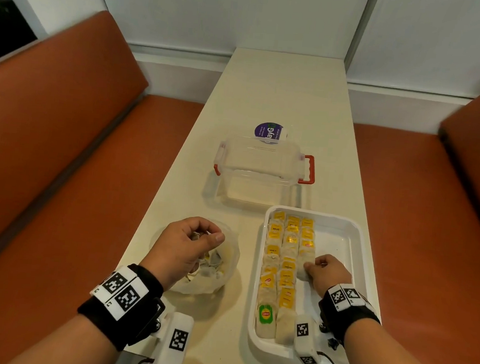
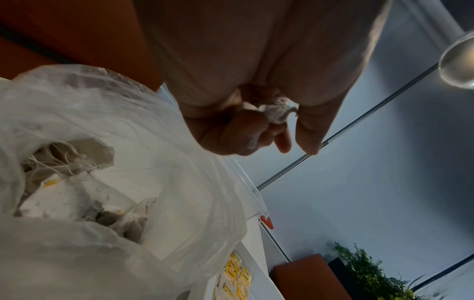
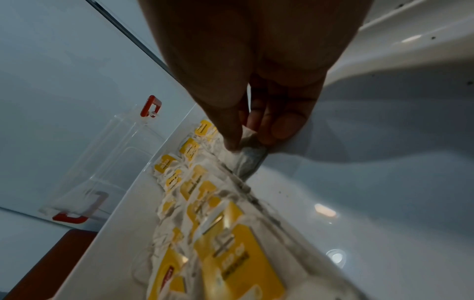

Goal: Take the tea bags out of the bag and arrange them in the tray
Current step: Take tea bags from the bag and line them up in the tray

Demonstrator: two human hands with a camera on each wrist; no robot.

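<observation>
**Tea bags: two in hand, three rows trayed**

Hidden: bag [image 1: 219, 270] contents mostly veiled by plastic, lower centre. Left hand [image 1: 187, 244] above bag, grip curled round a crumpled tea bag [image 2: 275, 113]. Right hand [image 1: 328, 272] in tray [image 1: 344, 234], grip pinching a tea bag [image 3: 247, 156] beside the third row; tray's right half free.

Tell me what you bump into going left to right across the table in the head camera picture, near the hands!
Left hand holding a tea bag → plastic bag → rows of tea bags in the white tray → right hand.
</observation>
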